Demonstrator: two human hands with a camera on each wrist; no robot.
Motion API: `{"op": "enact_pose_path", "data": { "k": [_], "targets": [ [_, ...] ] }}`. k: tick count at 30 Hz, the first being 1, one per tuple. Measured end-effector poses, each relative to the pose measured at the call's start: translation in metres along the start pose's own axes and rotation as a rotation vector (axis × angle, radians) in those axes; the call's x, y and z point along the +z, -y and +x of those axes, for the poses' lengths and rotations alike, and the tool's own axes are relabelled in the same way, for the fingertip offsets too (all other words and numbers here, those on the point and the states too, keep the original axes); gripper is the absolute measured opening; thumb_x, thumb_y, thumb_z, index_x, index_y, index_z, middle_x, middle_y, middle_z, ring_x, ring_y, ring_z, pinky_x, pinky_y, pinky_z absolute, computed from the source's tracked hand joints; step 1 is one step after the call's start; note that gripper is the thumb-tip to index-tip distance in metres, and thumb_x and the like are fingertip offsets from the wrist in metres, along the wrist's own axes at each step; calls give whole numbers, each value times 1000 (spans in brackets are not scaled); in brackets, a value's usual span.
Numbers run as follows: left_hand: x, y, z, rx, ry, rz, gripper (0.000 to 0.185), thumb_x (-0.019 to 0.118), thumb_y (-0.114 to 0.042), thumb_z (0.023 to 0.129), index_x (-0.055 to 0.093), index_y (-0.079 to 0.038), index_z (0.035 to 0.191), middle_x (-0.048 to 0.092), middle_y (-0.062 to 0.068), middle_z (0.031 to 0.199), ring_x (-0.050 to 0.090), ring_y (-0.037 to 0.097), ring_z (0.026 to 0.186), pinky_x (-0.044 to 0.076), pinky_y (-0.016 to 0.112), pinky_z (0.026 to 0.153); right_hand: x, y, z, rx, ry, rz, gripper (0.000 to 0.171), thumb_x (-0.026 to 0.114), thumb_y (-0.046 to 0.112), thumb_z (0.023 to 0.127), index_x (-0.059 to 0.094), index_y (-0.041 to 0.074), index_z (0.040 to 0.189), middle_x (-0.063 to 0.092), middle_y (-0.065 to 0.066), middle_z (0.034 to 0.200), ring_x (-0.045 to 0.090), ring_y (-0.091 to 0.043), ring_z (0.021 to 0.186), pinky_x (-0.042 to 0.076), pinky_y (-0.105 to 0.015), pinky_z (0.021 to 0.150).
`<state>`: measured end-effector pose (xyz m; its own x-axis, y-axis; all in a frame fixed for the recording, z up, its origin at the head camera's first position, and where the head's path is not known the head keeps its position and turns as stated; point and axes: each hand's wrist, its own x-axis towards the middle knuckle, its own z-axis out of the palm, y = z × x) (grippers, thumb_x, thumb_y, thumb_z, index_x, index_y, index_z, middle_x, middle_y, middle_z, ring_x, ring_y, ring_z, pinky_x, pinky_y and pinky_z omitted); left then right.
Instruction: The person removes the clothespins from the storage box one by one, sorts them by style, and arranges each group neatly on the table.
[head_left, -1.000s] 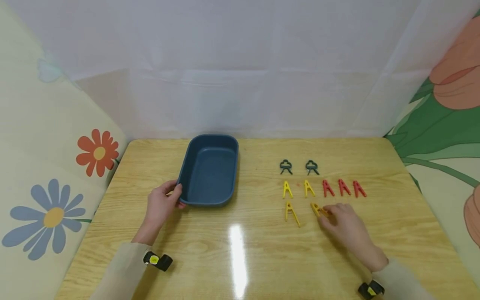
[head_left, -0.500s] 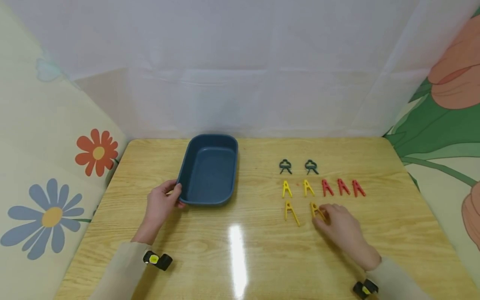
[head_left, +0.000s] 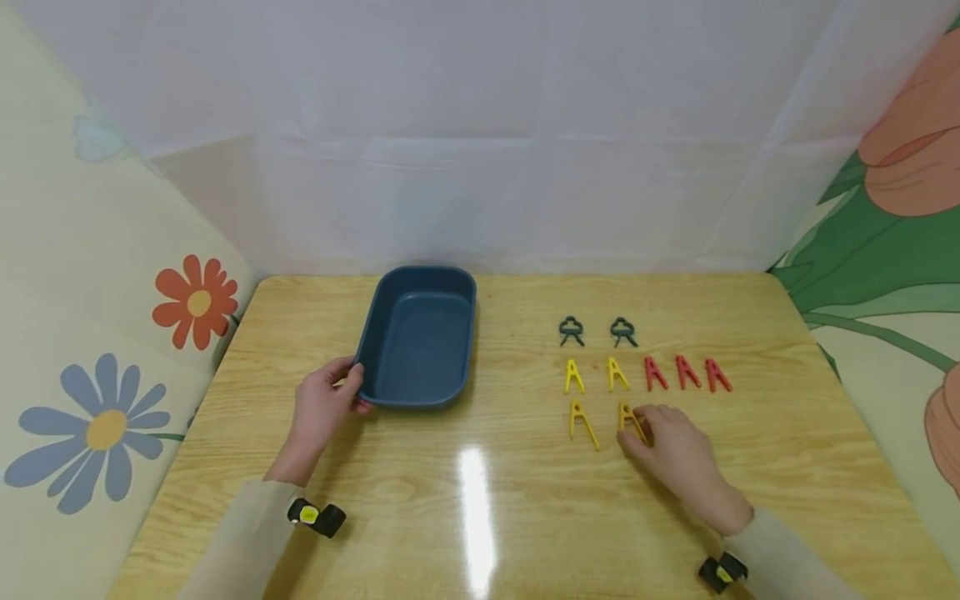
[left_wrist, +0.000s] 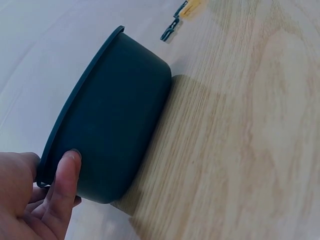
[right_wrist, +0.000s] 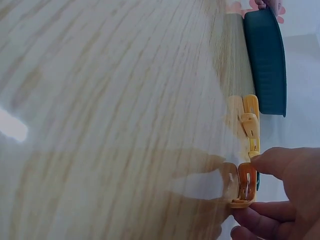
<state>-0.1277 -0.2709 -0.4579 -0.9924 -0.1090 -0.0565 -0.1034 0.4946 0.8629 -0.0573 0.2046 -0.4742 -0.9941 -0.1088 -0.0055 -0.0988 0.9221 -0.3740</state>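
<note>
My left hand (head_left: pixel 318 417) grips the near left corner of a deep blue plastic basin (head_left: pixel 423 354), thumb and fingers on either side of its rim. Nothing lies inside the basin. On the right, my right hand (head_left: pixel 678 454) pinches an orange-yellow clothespin (head_left: pixel 627 413) by its legs, between thumb and fingers. In the right wrist view this clothespin (right_wrist: pixel 246 181) is low at the tabletop. A matching clothespin (head_left: pixel 578 422) lies just to its left. Behind them is a row with two bright yellow clothespins (head_left: pixel 573 377) and three red clothespins (head_left: pixel 686 372).
Two dark green clips (head_left: pixel 572 331) lie behind the clothespin rows. The wooden table (head_left: pixel 375 508) ends at a white cloth backdrop (head_left: pixel 480 167), with flower-printed panels on both sides. The basin stands near the back edge.
My right hand has shifted slightly left and turned the orange-yellow clothespin from a slant to more upright in view, lined up beside its match. The left hand and basin stay put.
</note>
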Motion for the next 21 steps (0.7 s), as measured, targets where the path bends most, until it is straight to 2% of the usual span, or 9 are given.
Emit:
{"op": "enact_pose_path", "data": {
  "k": [7,12,17,21],
  "targets": [
    [-3,-2,-3,-8,8,-14,43,53,-19,110,56,12,140,62,36,133,67,1,56,59,16,60,1,2,1,-7,1,8,43,77,30,93,70,-4,118,69,-10,92,65,-27,83,58,-44,68],
    [-3,-3,-4,-14,10,-27,48,53,-26,110,56,11,140,62,35,132,68,1,56,59,17,61,-2,-1,2,-9,-14,26,42,74,31,96,70,-4,118,70,-10,92,65,-26,83,58,-44,69],
    [-6,-2,-4,-15,4,-25,56,51,-40,110,59,8,139,67,33,124,70,5,59,62,22,62,-11,-8,3,-34,-75,82,38,69,28,101,69,-6,118,70,-12,93,66,-27,82,59,-46,70],
    [-14,-1,-5,31,-17,14,59,47,-44,111,60,6,138,68,32,122,76,17,69,62,22,63,-23,-20,8,-84,-157,110,30,68,20,102,69,-7,116,70,-17,97,67,-32,84,60,-49,69]
  ]
}}
